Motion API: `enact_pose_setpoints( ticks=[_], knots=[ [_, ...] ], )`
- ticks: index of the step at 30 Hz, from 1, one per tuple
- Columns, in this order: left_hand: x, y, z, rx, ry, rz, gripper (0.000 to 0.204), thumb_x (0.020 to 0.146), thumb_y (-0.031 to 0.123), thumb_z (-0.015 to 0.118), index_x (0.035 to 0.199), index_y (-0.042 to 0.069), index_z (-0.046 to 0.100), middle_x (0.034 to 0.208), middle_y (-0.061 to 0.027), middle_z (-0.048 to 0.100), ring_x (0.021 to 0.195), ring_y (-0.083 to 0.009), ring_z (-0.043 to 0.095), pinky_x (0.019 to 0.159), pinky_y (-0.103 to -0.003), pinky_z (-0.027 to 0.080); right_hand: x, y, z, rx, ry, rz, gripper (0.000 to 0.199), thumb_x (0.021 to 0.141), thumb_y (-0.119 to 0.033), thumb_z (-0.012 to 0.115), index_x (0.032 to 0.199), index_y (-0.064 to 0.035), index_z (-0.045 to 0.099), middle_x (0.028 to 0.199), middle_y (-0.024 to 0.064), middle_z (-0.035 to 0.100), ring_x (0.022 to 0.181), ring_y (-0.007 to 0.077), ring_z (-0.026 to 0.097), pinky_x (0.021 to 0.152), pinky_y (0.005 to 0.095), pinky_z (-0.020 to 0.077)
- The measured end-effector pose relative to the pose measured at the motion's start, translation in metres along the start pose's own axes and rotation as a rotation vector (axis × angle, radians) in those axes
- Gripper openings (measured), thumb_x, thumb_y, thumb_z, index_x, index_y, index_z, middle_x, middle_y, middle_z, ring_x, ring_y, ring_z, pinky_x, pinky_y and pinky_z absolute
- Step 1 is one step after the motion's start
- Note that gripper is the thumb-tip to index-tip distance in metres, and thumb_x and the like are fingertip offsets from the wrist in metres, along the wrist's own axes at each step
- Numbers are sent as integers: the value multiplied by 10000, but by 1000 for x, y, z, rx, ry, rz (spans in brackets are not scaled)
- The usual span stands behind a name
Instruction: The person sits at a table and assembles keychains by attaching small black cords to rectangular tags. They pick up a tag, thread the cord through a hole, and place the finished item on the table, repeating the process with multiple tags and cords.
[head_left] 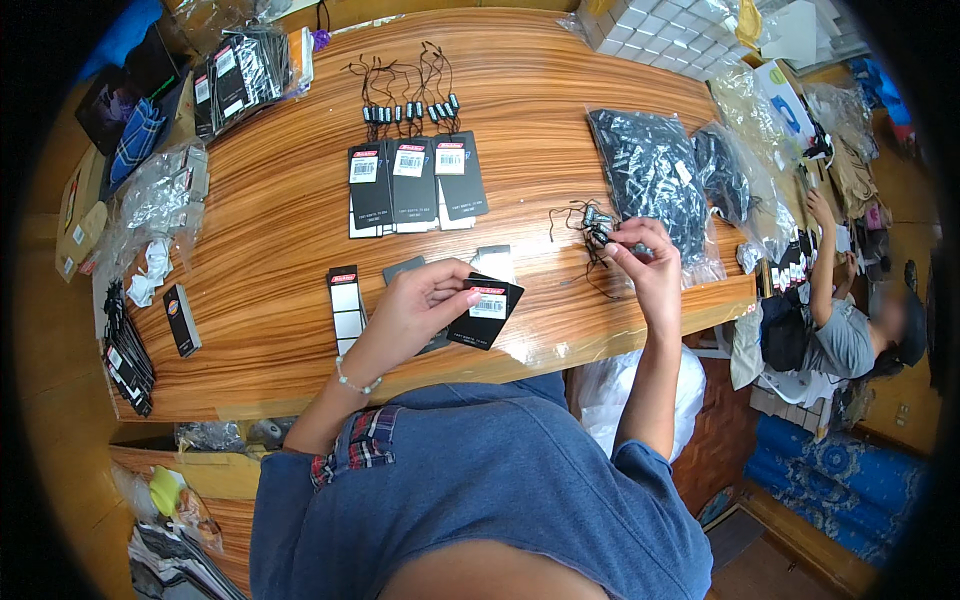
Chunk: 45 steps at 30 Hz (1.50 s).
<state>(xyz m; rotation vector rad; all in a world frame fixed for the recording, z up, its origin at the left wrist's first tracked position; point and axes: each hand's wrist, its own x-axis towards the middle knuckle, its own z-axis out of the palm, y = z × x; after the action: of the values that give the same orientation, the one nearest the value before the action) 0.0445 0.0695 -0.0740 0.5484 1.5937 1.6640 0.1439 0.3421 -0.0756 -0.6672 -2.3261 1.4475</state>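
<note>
My left hand [425, 310] grips a few black hang tags [483, 325], fanned slightly, with a red and white barcode sticker on the top one. Over at the right, the fingers of my right hand [650, 250] pinch at a small bunch of black tag strings [595, 222] with little dark plastic locks. Just past it lies a clear plastic bag [655, 170] packed with more black strings. Partly under my left hand are more tags, and a narrow tag strip [346, 305] with white panels lies to its left.
Three stacks of black tags [412, 185] with strings laid out above them lie mid-table. A small black box [182, 320] stands at the left, near more bundled tags [128, 365]. White boxes [655, 35] fill the back right corner. Another person [840, 325] works at the far right.
</note>
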Motion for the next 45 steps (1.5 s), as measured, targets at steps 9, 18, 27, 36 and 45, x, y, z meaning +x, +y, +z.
enact_pose_setpoints(
  ticks=[9,18,27,36,45],
  knots=[
    [16,24,17,63,-137,48,142,854,78,564,934,-39,567,841,-59,626,787,-80,586,710,-217,489,-9,-32,-21,-450,244,-313,130,619,-78,741,724,-52,669,1095,137,530,1038,269,472,887,357,351],
    [45,35,44,232,-330,297,118,830,51,575,908,-36,596,1190,-99,533,805,-74,570,663,-207,483,-23,-64,-10,96,-154,-82,63,754,-11,637,799,33,641,755,56,632,705,95,554,659,229,437],
    [41,24,44,205,-334,304,141,796,55,622,911,-25,610,956,-34,551,764,-72,528,621,-193,446,-19,-58,-5,538,-343,43,114,812,-30,579,909,30,591,677,74,600,602,111,559,598,234,455],
    [36,22,41,214,-323,285,157,788,60,634,911,-37,618,947,-41,542,762,-70,536,620,-192,456,-16,-50,-5,1273,-343,-60,135,807,-19,553,936,21,560,866,210,628,825,295,630,781,420,503],
    [34,21,24,99,-34,336,133,791,36,624,914,-13,626,1067,-51,512,828,-75,550,672,-194,490,-20,-75,12,770,-60,-475,123,753,73,593,868,29,584,801,138,603,722,205,596,787,356,489]
  ],
)
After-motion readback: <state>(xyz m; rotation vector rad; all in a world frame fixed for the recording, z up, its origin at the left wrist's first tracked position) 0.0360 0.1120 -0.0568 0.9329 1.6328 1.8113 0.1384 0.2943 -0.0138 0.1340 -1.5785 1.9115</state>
